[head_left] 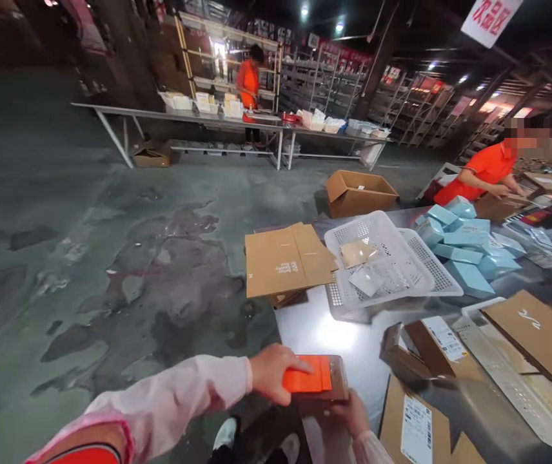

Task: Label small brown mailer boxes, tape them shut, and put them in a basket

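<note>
My left hand [272,374], coming from a pale pink sleeve, is closed on the left end of a flat orange packet [312,379]. The packet looks folded or stacked in layers. It lies over a brown flat package [338,380] at the near edge of the metal table. With my right hand [354,412] I grip the lower right edge of that brown package. Its fingers are partly hidden beneath it.
Flattened cardboard boxes [276,261] and white perforated baskets [428,261] lie further up the metal table [300,328]. Light blue boxes [469,277] are piled at right, near a co-worker in orange [486,167]. Labelled cartons [416,419] lie right of my hands. An opened carton [360,193] stands beyond.
</note>
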Demonstrator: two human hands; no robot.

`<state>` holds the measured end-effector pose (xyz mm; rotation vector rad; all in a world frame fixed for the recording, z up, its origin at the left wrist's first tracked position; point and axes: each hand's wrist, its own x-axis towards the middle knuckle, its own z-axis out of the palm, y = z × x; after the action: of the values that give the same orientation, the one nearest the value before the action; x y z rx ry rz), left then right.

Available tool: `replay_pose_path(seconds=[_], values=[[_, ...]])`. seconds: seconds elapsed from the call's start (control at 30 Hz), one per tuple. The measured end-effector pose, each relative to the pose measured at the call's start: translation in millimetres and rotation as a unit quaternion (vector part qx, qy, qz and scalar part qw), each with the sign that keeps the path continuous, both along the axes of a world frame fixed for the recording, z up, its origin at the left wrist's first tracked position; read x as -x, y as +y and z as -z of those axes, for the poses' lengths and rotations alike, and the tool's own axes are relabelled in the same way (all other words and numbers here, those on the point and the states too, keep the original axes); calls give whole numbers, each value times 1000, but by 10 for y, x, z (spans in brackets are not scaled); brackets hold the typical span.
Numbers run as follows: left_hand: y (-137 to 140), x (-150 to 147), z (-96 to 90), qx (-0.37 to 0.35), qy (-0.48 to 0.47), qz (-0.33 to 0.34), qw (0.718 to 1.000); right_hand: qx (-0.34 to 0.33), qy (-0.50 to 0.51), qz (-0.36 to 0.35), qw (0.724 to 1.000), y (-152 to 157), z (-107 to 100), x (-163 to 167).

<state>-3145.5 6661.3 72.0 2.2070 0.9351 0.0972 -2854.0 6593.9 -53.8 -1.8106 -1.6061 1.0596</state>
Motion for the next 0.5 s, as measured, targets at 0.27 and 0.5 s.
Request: replay_pose_path(seconds=[0.27,0.5], values=[[46,-605,-408,-49,111,75,990,-71,-67,-181,979,353,-425,-92],[24,242,-425,-27,200,63,977,-98,-56,-206,972,403,-377,-40]])
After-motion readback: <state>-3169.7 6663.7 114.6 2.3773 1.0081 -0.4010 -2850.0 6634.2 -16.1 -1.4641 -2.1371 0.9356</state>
